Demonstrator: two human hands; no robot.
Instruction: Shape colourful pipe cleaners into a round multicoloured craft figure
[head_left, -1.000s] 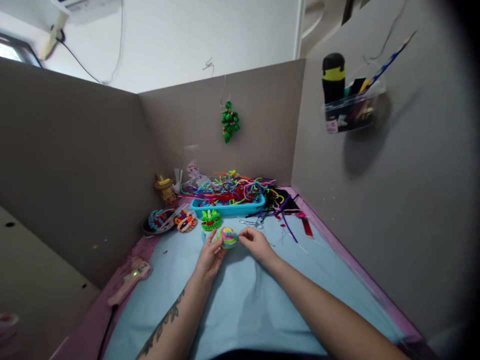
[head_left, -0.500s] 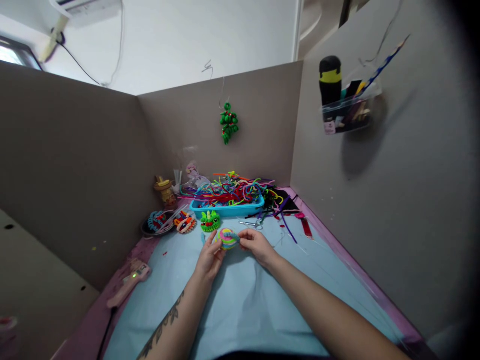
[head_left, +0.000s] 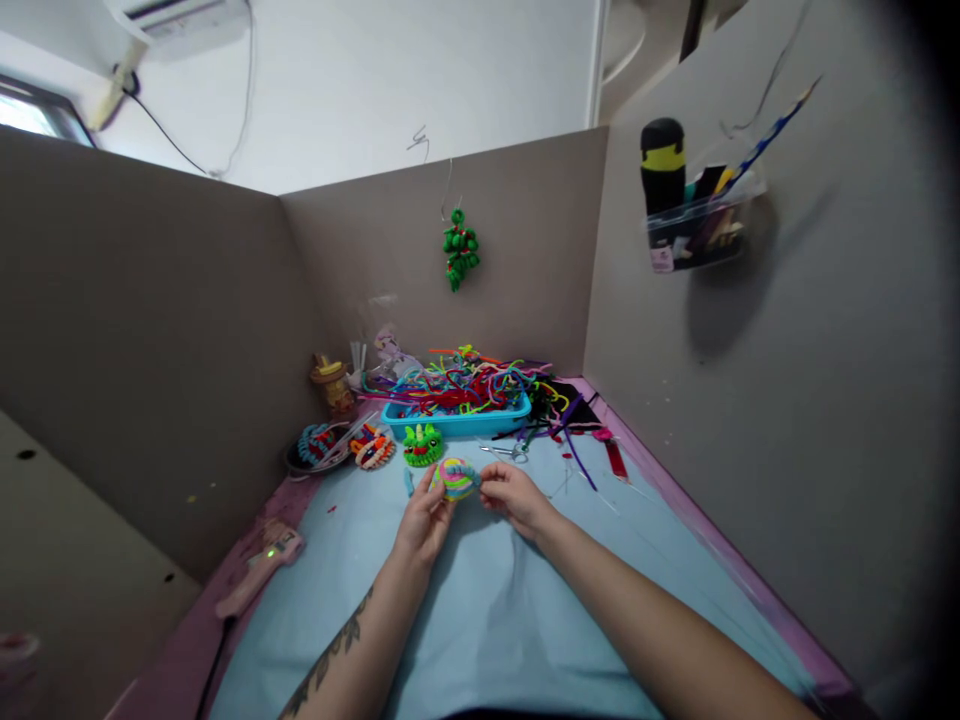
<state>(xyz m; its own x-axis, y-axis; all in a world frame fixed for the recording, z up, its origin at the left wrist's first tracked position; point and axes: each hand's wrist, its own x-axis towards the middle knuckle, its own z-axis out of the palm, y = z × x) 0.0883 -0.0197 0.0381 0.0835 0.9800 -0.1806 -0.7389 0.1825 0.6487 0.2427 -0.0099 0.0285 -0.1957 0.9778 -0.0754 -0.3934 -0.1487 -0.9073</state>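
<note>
Between my hands is a round, fuzzy coil of pipe cleaners (head_left: pixel 454 480) in yellow, pink and blue stripes, held above the light blue cloth. My left hand (head_left: pixel 425 515) grips its left side, thumb in front. At its right edge, the fingers of my right hand (head_left: pixel 512 495) pinch the end of a blue twisted strand that lies across the coil. A short blue piece (head_left: pixel 409 482) rests on the cloth beside my left fingers. Just beyond the coil sits a green fuzzy dragon-like head (head_left: pixel 423 445). Scissors (head_left: pixel 504 453) lie behind my right hand.
A blue tray (head_left: pixel 457 424) heaped with colourful pipe cleaners stands at the back. Left of it are an orange fuzzy piece (head_left: pixel 373 448) and a dark bowl (head_left: pixel 298 470). A pink glue gun (head_left: pixel 259 570) lies at left. Grey partitions (head_left: pixel 442 180) enclose the table.
The whole view has shifted very slightly. Both hands keep their hold on the coil, with almost no movement.
</note>
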